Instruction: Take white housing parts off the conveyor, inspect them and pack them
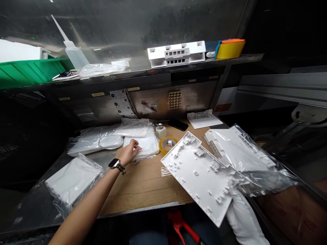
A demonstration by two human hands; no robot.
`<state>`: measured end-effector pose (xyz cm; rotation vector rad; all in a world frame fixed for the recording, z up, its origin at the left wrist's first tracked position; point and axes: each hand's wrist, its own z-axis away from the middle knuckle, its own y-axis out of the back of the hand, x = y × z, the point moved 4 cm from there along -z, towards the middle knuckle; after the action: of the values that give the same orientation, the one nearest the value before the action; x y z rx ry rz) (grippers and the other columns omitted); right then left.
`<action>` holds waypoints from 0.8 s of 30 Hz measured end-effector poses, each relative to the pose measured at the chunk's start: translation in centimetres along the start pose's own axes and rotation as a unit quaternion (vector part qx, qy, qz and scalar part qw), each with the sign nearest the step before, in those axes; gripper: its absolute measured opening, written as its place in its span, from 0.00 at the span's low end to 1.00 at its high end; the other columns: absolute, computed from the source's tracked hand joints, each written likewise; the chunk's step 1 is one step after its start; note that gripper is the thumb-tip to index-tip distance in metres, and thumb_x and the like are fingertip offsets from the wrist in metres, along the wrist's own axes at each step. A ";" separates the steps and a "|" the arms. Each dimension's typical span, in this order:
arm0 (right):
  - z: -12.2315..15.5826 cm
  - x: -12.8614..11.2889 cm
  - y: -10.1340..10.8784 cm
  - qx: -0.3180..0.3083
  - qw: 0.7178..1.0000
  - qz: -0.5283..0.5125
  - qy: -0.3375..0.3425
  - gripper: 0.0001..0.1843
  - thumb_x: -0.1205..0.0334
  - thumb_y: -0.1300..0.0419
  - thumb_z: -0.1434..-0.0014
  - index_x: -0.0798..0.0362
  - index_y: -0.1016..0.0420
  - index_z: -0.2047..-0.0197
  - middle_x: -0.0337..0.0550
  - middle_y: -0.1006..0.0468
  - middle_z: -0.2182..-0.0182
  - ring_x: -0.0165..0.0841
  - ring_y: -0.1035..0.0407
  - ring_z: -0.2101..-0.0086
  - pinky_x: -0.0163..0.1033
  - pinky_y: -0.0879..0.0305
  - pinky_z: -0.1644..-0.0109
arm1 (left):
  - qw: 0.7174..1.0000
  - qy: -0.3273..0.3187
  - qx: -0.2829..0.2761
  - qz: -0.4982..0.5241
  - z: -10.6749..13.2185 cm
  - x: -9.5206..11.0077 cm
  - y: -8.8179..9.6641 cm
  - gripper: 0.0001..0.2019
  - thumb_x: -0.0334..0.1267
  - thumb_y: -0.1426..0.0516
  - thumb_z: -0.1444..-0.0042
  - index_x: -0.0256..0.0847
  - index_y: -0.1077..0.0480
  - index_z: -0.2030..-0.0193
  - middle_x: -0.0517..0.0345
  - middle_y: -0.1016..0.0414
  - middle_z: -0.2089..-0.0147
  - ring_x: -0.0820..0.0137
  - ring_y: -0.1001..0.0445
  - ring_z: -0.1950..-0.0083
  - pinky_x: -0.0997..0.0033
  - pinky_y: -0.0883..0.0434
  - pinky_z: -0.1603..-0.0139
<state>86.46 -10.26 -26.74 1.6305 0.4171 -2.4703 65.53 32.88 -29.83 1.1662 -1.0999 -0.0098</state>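
My left hand [129, 152], with a watch on its wrist, rests at the left edge of a stack of flat plastic bags [146, 144]. Its fingers are curled together against the top bag; whether they pinch it is hidden. On the right, a white plastic housing panel [196, 173] is held up at a tilt, its ribbed and clipped inner side facing me. My right hand [233, 189], in a white covering, grips the panel's right edge, mostly hidden behind it. A roll of yellow tape [162, 146] lies between the stack and the panel.
Bagged white panels lie at left [74, 178] and right [240, 149]. Behind are a small white bottle [160, 131], a black phone [178, 125] and another white panel [204, 119]. The shelf holds a green bin [28, 72] and a squeeze bottle [75, 56]. Red-handled pliers [181, 226] sit below the table edge.
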 end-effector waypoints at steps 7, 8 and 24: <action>0.6 3.0 -1.2 -0.073 0.990 -0.091 -0.084 0.35 0.53 0.30 0.42 0.45 0.29 0.32 0.43 0.20 0.41 0.47 0.23 0.44 0.50 0.21 0.42 | 0.978 0.043 -0.054 0.195 -2.7 -1.2 0.6 0.31 0.62 0.31 0.57 0.43 0.40 0.61 0.52 0.19 0.69 0.60 0.19 0.64 0.58 0.24 0.59; 0.6 3.2 -1.6 -0.072 0.989 -0.099 -0.084 0.36 0.53 0.29 0.43 0.45 0.29 0.33 0.42 0.20 0.41 0.46 0.22 0.46 0.48 0.20 0.45 | 0.975 0.039 -0.058 0.211 -2.8 -1.1 0.6 0.31 0.62 0.31 0.56 0.43 0.39 0.61 0.50 0.19 0.68 0.60 0.18 0.63 0.57 0.23 0.57; 2.4 4.9 -17.1 -0.115 0.933 0.211 0.267 0.38 0.30 0.45 0.36 0.56 0.17 0.45 0.60 0.15 0.54 0.50 0.19 0.53 0.48 0.25 0.45 | 0.995 -0.090 0.045 -0.016 -1.6 2.0 -1.1 0.03 0.31 0.41 0.38 0.37 0.24 0.62 0.46 0.24 0.43 0.56 0.29 0.41 0.43 0.32 0.36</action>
<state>77.71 5.42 -27.83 2.0157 0.3515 -1.5957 68.23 32.51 -29.25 1.2825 -1.2504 -0.0915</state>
